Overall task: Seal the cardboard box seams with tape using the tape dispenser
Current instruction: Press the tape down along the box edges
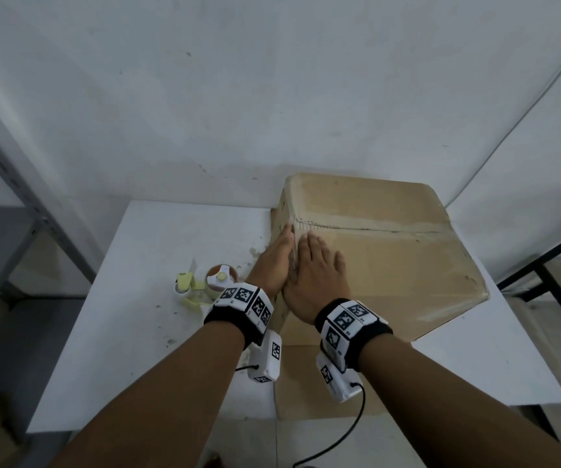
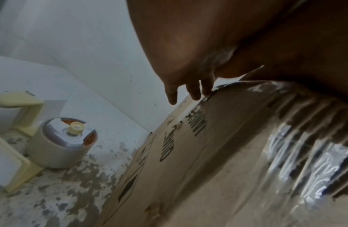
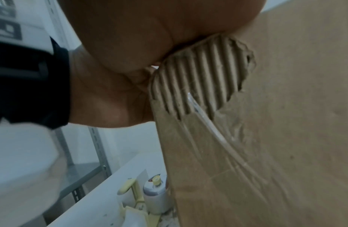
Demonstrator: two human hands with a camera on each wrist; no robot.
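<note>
A closed brown cardboard box [image 1: 380, 258] stands on the white table [image 1: 130, 349], its top seam [image 1: 373, 228] running left to right under clear tape. My left hand [image 1: 274, 261] lies flat against the box's left side, fingers straight, tips at the seam corner. My right hand [image 1: 316, 268] presses flat on the box top beside that edge. The yellow tape dispenser [image 1: 204, 285] with its roll stands on the table left of the box, untouched. In the left wrist view the fingers [image 2: 194, 90] reach the taped edge of the box [image 2: 208, 153]; the dispenser roll [image 2: 62, 142] stands nearby. The right wrist view shows torn corrugation [image 3: 198, 79] under the palm.
A grey metal shelf upright [image 1: 29, 197] rises at the left. The white wall [image 1: 272, 96] stands close behind the box. A black frame [image 1: 549, 268] stands to the right. The tabletop near the dispenser is stained and chipped. Cables hang from both wrist cameras.
</note>
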